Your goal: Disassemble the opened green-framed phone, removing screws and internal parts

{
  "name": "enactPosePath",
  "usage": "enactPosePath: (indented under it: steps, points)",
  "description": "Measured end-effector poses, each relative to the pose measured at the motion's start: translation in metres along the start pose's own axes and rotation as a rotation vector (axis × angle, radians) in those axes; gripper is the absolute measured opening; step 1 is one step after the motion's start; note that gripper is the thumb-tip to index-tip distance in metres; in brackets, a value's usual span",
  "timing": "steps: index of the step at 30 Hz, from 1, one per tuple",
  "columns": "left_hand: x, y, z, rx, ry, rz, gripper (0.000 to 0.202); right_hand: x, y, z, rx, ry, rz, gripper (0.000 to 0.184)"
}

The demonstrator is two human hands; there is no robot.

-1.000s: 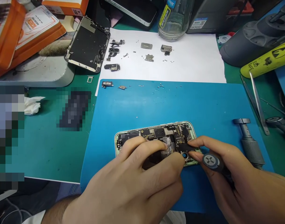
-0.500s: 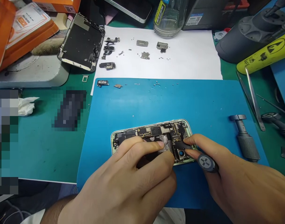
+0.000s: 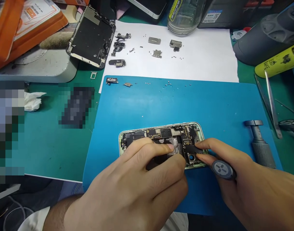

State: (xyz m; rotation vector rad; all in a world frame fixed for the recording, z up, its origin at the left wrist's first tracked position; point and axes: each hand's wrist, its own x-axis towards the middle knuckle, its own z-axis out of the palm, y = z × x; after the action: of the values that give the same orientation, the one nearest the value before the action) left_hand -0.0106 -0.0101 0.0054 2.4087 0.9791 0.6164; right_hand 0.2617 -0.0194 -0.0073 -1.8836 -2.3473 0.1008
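1. The opened phone (image 3: 164, 133) lies flat on the blue mat (image 3: 185, 102), its long axis running left to right in front of the person. The circuit boards face up, and a round opening sits at the right end.
2. The left hand (image 3: 137, 186) comes in from the phone's near side and covers its middle. The fingers are held close together: the index fingertip (image 3: 169, 147) presses on a greyish patch at the phone's centre, the thumb lies along the near edge, and the other fingers curl under the palm.
3. The right hand (image 3: 253, 189) is at the phone's right end and is the closer hand to the round opening. Its thumb and index finger are pinched on the front of a screwdriver (image 3: 222, 169), just right of that opening. The driver's round cap points back toward the person, and its tip is hidden behind the fingers.
4. The driver's shaft appears to lie roughly along the phone's long axis, pointing left into it.
5. A second driver handle (image 3: 260, 146) stands well to the phone's right. Beyond the phone's far edge are loose screws (image 3: 168, 84), then a white sheet (image 3: 204, 61) with removed parts. The detached screen (image 3: 91, 37) lies far to the back left.
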Motion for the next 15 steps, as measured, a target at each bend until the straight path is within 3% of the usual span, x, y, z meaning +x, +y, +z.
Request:
enactPosePath:
  steps: [2, 5, 8, 15]
  points:
    - [0.0, 0.0, 0.0, 0.0, -0.007, -0.003, 0.034, 0.002, 0.004, -0.003, -0.098, -0.021, -0.103, 0.038]
    - [-0.001, 0.0, 0.001, 0.001, -0.009, 0.007, 0.034, 0.011, 0.007, -0.003, -0.131, 0.066, -0.188, 0.033]
    - [-0.001, -0.001, 0.002, -0.003, 0.004, 0.013, 0.031, 0.017, 0.007, 0.0, -0.078, 0.098, -0.201, 0.031]
    - [0.0, 0.0, 0.0, -0.001, 0.018, 0.005, 0.036, 0.017, 0.009, -0.005, 0.081, 0.017, -0.185, 0.034]
